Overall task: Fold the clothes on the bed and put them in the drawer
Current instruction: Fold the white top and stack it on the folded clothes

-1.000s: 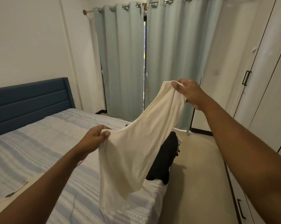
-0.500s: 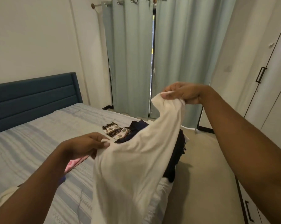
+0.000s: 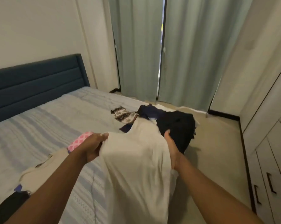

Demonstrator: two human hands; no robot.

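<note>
Gripping the white top (image 3: 136,159) by opposite edges with left hand (image 3: 93,146) and right hand (image 3: 171,147), probably for laying flat to fold. Draped over the bed's (image 3: 47,126) near edge, beside the dark clothes (image 3: 177,125).

As I see it: white cotton top (image 3: 136,167) at 6 o'clock, over the striped quilted bed's (image 3: 47,126) right edge; black clothing heap (image 3: 177,125) behind it at 1; pleated grey-green curtains (image 3: 185,54) at 12; white panelled drawer cabinet (image 3: 269,183) at 3.

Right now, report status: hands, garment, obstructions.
Left hand and right hand grip white top. Top draped over bed edge. Behind it, dark clothes pile.
</note>
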